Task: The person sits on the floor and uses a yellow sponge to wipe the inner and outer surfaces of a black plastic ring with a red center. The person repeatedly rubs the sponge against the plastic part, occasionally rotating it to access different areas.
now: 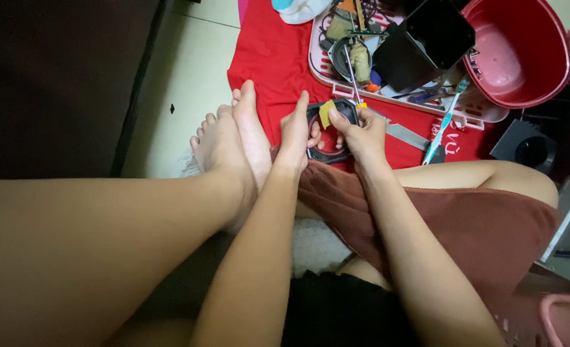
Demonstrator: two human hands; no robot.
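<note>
My left hand [296, 130] grips the left side of a dark ring-shaped frame [341, 108] that has a small yellow patch on its upper edge. My right hand [362, 132] holds the frame's right side and a thin screwdriver [352, 72] with a metal shaft pointing up and away. The frame is held above a red cloth [278, 58] spread on the floor. My bare legs and feet [230, 138] stretch out to the left of the hands.
A white slotted tray [484, 109] full of tools and a black box [426, 38] lies beyond the hands. A red plastic basin [523, 51] stands at the top right. A toothbrush [445, 125] and a metal blade [406, 135] lie on the cloth.
</note>
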